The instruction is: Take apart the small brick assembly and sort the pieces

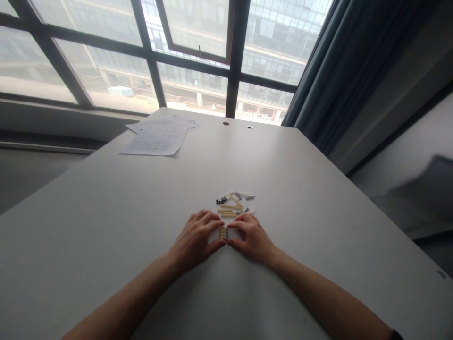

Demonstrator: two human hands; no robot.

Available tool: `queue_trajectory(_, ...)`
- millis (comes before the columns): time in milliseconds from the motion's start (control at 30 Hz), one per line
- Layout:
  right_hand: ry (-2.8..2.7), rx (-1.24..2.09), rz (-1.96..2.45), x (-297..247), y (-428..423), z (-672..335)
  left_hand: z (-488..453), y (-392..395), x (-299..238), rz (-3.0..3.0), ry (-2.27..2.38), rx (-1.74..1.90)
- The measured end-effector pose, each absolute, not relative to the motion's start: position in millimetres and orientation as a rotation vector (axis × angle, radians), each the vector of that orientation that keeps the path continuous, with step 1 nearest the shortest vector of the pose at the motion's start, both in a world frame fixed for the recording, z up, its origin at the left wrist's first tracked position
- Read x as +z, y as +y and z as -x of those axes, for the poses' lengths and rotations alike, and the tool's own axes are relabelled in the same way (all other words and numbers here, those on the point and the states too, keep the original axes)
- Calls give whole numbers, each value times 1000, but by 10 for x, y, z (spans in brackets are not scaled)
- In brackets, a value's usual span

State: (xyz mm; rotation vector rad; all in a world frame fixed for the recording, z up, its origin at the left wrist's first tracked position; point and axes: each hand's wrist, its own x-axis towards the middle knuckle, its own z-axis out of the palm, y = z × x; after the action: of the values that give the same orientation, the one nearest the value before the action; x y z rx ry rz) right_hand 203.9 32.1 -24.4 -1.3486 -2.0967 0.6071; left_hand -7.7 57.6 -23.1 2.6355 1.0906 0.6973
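Note:
My left hand (198, 238) and my right hand (250, 237) meet on the grey table (106, 222), fingers curled and pinched from both sides on a small tan brick assembly (223, 233) with a grey piece in it. Just beyond my fingertips lie several loose small bricks (233, 204), tan, white, grey and black, in a little cluster. Two long tan plates (229, 212) lie nearest my fingers.
Sheets of printed paper (158, 135) lie at the far left of the table. Two small holes (225, 123) sit near the far edge. A large window (198, 56) stands behind the table, a dark curtain (339, 71) to the right.

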Motion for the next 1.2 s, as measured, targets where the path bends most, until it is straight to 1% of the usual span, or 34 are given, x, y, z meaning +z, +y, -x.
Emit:
queue_trajectory(533,-2111,577,1336,-265,334,-2017,57,565,-225,-2630,1072,737)
queue_trajectory(767,-2010,597,1350,-239,301,-2015,64,569,-233,-2637,1096,711)
queue_trajectory(1200,-2044,480,1294,-263,282,-2013,69,565,-225,-2644,1091,692)
